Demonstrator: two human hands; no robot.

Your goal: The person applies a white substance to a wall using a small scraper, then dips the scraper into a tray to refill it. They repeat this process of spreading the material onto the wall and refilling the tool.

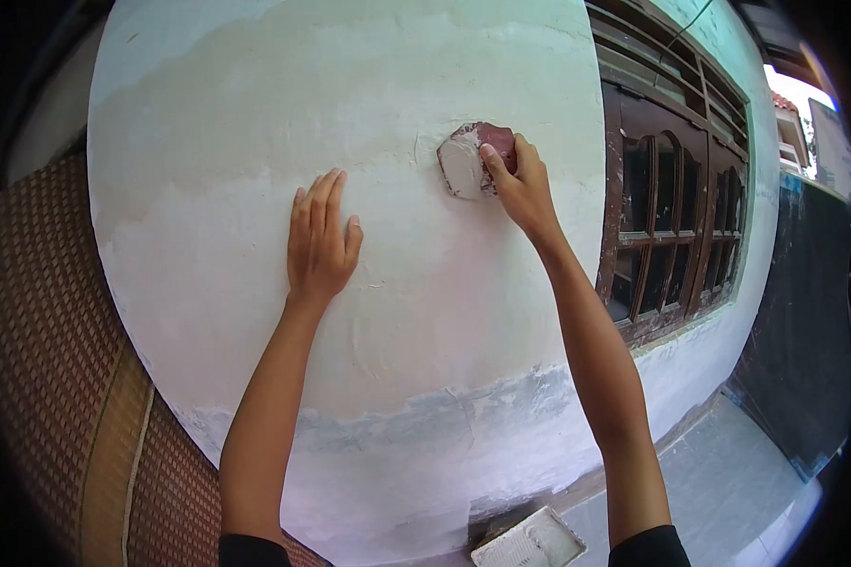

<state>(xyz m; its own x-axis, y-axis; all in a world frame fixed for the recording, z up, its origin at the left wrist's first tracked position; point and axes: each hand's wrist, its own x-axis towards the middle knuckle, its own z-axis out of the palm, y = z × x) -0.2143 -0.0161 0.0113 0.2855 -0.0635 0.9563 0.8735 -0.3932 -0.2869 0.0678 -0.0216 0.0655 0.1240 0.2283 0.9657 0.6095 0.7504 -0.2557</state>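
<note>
Against white wall (255, 123), left of wooden window (676, 217): right hand (525, 189) presses small reddish scraper (473, 161), fingers closed over its top edge. Scraper looks light, stiff, slick with wet putty; best held at clean rear edge. Left hand (320, 241) flat, open, on wall. Tray (529, 543) below.

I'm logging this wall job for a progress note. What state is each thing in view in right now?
left hand: flat on the wall, fingers together, holding nothing
right hand: pressing the scraper to the wall
scraper: smeared with white putty, flat against the wall
wall: patchy white coat, grey along the bottom
window: brown wooden frame, shut
tray: on the floor, white-stained
</note>
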